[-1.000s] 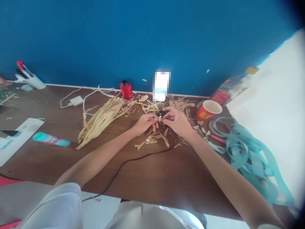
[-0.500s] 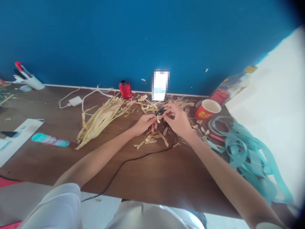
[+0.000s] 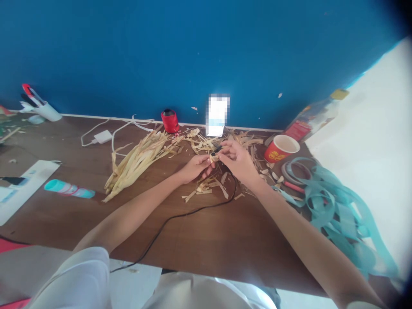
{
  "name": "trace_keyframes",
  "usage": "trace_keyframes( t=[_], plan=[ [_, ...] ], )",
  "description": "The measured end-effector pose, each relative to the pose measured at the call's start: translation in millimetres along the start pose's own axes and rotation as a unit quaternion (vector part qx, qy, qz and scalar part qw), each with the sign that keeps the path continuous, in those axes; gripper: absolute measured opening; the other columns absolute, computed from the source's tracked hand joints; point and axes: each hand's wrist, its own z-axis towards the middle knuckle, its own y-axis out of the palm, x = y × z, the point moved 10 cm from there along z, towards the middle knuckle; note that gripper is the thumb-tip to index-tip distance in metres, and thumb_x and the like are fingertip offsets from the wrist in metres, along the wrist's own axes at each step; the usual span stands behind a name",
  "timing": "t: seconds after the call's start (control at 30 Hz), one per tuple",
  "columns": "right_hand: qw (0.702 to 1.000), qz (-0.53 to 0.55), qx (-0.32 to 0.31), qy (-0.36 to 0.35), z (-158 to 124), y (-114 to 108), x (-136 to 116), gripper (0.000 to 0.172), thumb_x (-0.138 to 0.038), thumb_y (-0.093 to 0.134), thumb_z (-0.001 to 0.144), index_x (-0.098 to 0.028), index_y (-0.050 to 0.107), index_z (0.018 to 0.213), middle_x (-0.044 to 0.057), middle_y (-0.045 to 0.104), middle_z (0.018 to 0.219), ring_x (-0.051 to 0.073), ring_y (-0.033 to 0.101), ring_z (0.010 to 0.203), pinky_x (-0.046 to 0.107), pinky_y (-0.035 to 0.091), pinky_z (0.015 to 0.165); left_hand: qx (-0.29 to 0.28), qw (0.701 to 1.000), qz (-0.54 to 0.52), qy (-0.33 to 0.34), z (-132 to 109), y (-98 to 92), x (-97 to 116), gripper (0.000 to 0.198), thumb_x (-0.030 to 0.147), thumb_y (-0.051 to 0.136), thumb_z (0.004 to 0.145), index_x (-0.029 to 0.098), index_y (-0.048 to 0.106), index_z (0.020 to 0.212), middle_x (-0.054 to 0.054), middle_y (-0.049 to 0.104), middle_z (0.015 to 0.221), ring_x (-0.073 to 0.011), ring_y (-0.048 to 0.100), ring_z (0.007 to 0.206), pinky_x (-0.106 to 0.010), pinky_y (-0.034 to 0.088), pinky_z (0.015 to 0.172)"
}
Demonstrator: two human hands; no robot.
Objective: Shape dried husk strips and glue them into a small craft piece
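Observation:
My left hand and my right hand meet over the middle of a brown table. Both pinch a small rolled piece of dried straw between their fingertips. A small black tool with a black cable lies just behind the fingers, and I cannot tell whether my right hand touches it. A pile of long dried straw strips lies to the left of my left hand. Short cut straw scraps lie under both hands.
A red paper cup and a plastic bottle stand at the right. Teal ribbon and tape rolls lie by the right edge. A red thread spool, a white charger, a teal tube and a white holder lie to the left.
Both hands have stayed in place. My right fingers have shifted slightly left onto the rolled straw piece, which now shows between the two hands.

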Motion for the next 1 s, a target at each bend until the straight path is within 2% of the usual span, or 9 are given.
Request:
trace_keyframes(
  t=[0.17,0.37,0.7,0.87,1.0],
  plan=[
    [0.999,0.03,-0.016,0.028,2,3,8,0.042,-0.029,0.064,0.075,-0.019,0.051,0.114,0.002,0.068,0.082,0.016,0.065,0.073,0.032,0.051,0.073,-0.017,1.0,0.018,0.008,-1,3.7,1,0.044,0.057,0.052,0.083,0.013,0.052,0.077,0.004,0.047,0.05,-0.0041,0.04,0.039,-0.016,0.027,0.04],
    [1.0,0.0,-0.011,0.003,1,-1,-4,0.032,-0.03,0.061,0.078,-0.02,0.055,0.108,0.002,0.07,0.083,0.016,0.064,0.074,0.032,0.049,0.075,-0.031,0.999,0.032,0.011,-1,7.1,4,0.043,0.056,0.05,0.084,0.014,0.051,0.075,0.006,0.043,0.048,-0.0036,0.037,0.038,-0.017,0.025,0.041],
    [0.999,0.038,-0.008,-0.006,0,2,1,0.029,-0.029,0.061,0.079,-0.02,0.056,0.106,0.002,0.069,0.082,0.016,0.065,0.075,0.031,0.05,0.074,-0.052,0.999,0.012,0.013,-1,11.3,4,0.041,0.053,0.05,0.086,0.014,0.049,0.074,0.006,0.042,0.046,-0.004,0.037,0.037,-0.017,0.024,0.041],
    [0.999,0.044,0.003,0.006,1,2,8,0.03,-0.032,0.061,0.08,-0.019,0.056,0.106,0.003,0.068,0.084,0.016,0.065,0.075,0.03,0.051,0.071,-0.06,0.998,-0.031,0.004,0,12.0,1,0.039,0.052,0.054,0.084,0.015,0.047,0.073,0.007,0.039,0.049,-0.0043,0.039,0.039,-0.017,0.026,0.041],
    [0.999,0.035,0.023,0.018,6,-10,14,0.03,-0.033,0.059,0.08,-0.018,0.056,0.106,0.004,0.067,0.087,0.014,0.065,0.069,0.028,0.051,0.066,-0.049,0.993,-0.103,0.011,2,8.1,-1,0.038,0.048,0.062,0.08,0.015,0.044,0.072,0.007,0.039,0.052,-0.0046,0.039,0.042,-0.018,0.03,0.044]
  ],
)
